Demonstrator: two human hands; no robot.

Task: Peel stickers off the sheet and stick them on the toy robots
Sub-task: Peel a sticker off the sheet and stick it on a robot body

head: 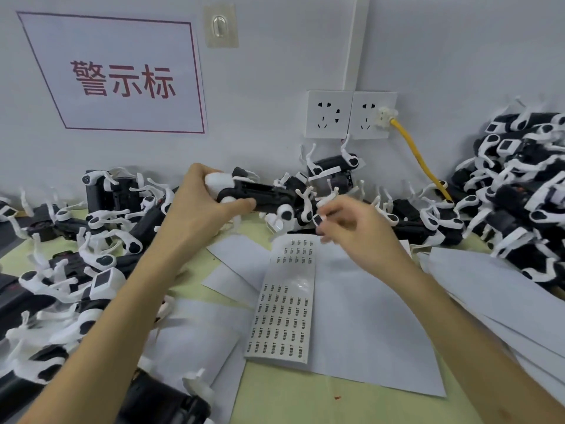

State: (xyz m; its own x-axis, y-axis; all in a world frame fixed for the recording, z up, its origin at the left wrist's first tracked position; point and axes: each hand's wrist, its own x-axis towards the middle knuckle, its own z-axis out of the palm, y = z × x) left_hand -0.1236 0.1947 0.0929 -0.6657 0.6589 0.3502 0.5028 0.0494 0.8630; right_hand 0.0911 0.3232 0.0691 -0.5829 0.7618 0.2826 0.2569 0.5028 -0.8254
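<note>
The left hand (198, 203) is gripping one toy robot (263, 195) by its front end. Fingers are curling over the white head w/ the thumb underneath, and the black body is pointing right. The right hand (354, 231) is hovering just beside the robot's rear legs, thumb and forefinger pinching a small sticker (318, 220) (blurred, so the exact hold is hard to read). Its other fingers are curling loosely. The sticker sheet (286, 304) is lying flat below both hands on white paper (367, 316), w/ rows of printed stickers showing at top and bottom.

Handling, as a guess: the sticker is prob. near weightless, floppy and tacky. It's best held by one edge only, adhesive side off the skin, or it'll be folding onto itself. The robot is looking like light, stiff plastic, but the thin white legs are prob. the weak bit, esp. in a tangle. Taking it by the solid head or body, as the left hand is doing, seems safest. More robots are lying heaped in a left pile (91, 246) and a right pile (519, 185) on the table (305, 402).
</note>
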